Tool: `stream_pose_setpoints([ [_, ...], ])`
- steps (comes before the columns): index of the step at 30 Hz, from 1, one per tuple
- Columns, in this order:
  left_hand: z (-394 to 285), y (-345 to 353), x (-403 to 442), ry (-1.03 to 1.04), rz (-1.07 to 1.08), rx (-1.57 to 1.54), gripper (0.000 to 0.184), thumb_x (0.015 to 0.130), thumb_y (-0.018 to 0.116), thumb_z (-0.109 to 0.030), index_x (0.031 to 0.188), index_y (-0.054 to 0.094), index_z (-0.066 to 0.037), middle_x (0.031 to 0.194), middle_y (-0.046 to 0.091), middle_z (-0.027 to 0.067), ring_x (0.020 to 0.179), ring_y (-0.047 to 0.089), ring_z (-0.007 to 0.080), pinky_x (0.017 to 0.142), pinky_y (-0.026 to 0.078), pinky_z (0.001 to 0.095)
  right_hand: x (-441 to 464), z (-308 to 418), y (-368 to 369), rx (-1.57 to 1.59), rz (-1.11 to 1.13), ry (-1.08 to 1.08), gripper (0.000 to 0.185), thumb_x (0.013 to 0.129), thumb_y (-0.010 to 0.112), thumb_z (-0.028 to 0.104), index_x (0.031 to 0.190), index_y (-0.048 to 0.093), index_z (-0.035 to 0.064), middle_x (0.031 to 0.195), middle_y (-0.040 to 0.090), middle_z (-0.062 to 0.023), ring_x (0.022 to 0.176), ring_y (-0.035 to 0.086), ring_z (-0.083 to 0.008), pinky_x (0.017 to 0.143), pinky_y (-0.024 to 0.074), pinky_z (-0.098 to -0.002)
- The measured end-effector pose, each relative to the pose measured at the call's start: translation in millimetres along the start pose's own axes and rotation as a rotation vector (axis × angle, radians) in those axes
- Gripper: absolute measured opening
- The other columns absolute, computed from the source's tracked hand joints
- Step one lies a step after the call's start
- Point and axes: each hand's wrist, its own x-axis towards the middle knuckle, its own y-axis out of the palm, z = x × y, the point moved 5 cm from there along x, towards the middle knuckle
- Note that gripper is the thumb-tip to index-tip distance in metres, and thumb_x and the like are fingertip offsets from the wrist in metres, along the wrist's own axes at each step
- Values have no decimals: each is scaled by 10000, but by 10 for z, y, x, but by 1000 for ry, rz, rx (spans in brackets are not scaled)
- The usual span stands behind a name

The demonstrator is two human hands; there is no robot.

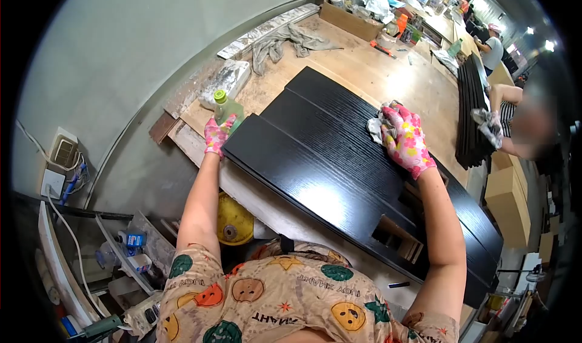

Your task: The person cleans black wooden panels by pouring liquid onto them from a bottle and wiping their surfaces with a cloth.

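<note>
A glossy black panel with wood-grain grooves and a rectangular cutout lies across the workbench in front of me. My left hand, in a pink floral glove, grips the panel's left corner. Just beyond those fingers stands a clear bottle with a green cap; its lower part is hidden. My right hand, gloved the same way, presses a crumpled grey-white rag onto the panel's far side, fingers bent around the cloth.
A grey cloth and a cardboard box of odds and ends lie on the bench's far part, near an orange-red cutter. Stacked black panels stand at the right, where another person's gloved hand touches them.
</note>
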Motion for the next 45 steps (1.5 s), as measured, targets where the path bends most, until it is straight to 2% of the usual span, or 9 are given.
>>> stream_pose_setpoints([
  [2, -542, 87, -401, 276, -379, 724, 535, 756, 774, -422, 1044, 651, 13, 953, 691, 161, 868, 661, 277, 788, 511, 365, -16, -1, 15, -2, 10, 14, 469, 840, 632, 183, 1291, 518, 120, 1360, 446, -200, 1213, 424, -409, 1018, 386, -466],
  [3, -439, -141, -212, 387, -447, 709, 597, 748, 748, -506, 1032, 659, 12, 943, 680, 192, 852, 659, 302, 783, 510, 381, -27, -25, 29, 12, -12, -15, 468, 843, 629, 192, 1292, 514, 127, 1359, 445, -199, 1215, 422, -408, 1015, 388, -471],
  [5, -925, -130, -270, 638, -493, 700, 475, 770, 757, -424, 1032, 665, -39, 942, 678, 159, 891, 642, 308, 807, 500, 396, -18, -53, 38, 19, -29, -5, 466, 843, 628, 194, 1290, 513, 129, 1356, 446, -200, 1216, 420, -408, 1015, 387, -472],
  [7, -1580, 195, -566, 1194, -413, 995, 327, 786, 748, -294, 1034, 662, -99, 963, 670, 101, 933, 616, 292, 830, 481, 396, -32, -17, 24, 9, -8, 7, 466, 844, 627, 200, 1289, 509, 132, 1352, 448, -199, 1217, 417, -406, 1011, 390, -477],
  [9, -2213, 654, -920, 1446, -104, 1139, 286, 754, 740, -125, 1023, 646, -131, 987, 645, 60, 924, 597, 285, 820, 458, 408, -33, -36, 45, 9, -14, 3, 467, 845, 627, 202, 1291, 508, 134, 1354, 445, -197, 1218, 417, -405, 1011, 391, -477],
  [12, -2445, 1095, -1265, 1607, 123, 1485, 337, 713, 719, -83, 1033, 637, -151, 1004, 634, 42, 945, 584, 272, 811, 446, 410, -35, -45, 46, 15, -30, -7, 468, 847, 624, 206, 1295, 507, 137, 1366, 435, -188, 1216, 417, -402, 1011, 392, -478],
  [36, -2442, 2015, -1114, 1458, 192, 1791, 332, 718, 626, -72, 1036, 632, -166, 989, 609, 30, 981, 562, 268, 824, 436, 429, -35, -30, 38, 16, 0, 3, 467, 856, 626, 218, 1302, 504, 147, 1376, 429, -178, 1223, 407, -392, 1027, 376, -474],
  [42, -2548, 1799, -1298, 1647, 210, 1614, 372, 686, 654, -48, 1041, 622, -157, 953, 620, 31, 912, 579, 264, 769, 444, 415, -32, -40, 45, 21, 5, -2, 462, 857, 623, 215, 1298, 504, 142, 1371, 432, -177, 1212, 417, -402, 1024, 383, -467],
  [45, -2603, 1703, -1604, 1658, 463, 1189, 434, 649, 709, -14, 1056, 632, -143, 929, 625, 29, 873, 574, 266, 744, 435, 405, -32, -25, 27, 13, 8, 3, 460, 861, 618, 206, 1301, 501, 140, 1372, 429, -187, 1214, 417, -405, 1025, 384, -467],
])
